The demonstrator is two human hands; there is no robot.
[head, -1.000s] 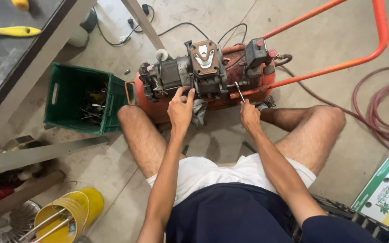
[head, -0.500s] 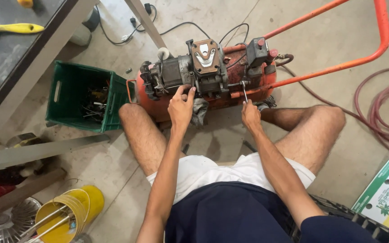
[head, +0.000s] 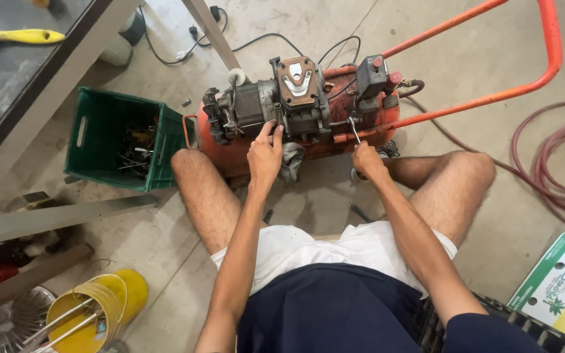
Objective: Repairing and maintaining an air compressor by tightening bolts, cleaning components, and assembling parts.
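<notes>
Orange air compressor lies on the floor between a seated person's bare legs. Left hand presses open fingertips against the grey motor block just above it. Right hand is closed around a thin metal tool touching the tank. Green crate sits left of both hands.

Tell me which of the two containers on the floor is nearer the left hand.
The green plastic crate, sitting just left of the orange compressor that the left hand touches. The yellow bucket stands much farther off, down beside the person's left side.
</notes>
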